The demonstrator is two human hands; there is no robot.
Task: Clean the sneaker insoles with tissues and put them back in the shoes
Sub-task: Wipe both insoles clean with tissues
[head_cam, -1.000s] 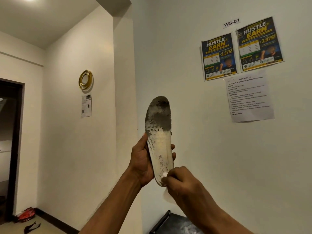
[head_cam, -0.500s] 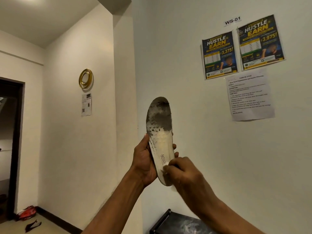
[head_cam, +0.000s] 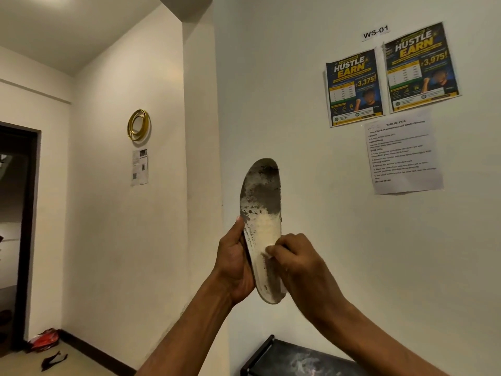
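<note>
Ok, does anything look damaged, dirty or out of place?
The insole, held upright by the left hand, is badly soiled: dark grey grime covers its toe half. The right hand pinches a tissue against its middle. A red item and a dark scrap lie on the floor by the doorway.

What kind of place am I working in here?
Likely an indoor room set up as a task workstation: a WS-01 label, a printed task sheet and two posters are stuck on the white wall.
</note>
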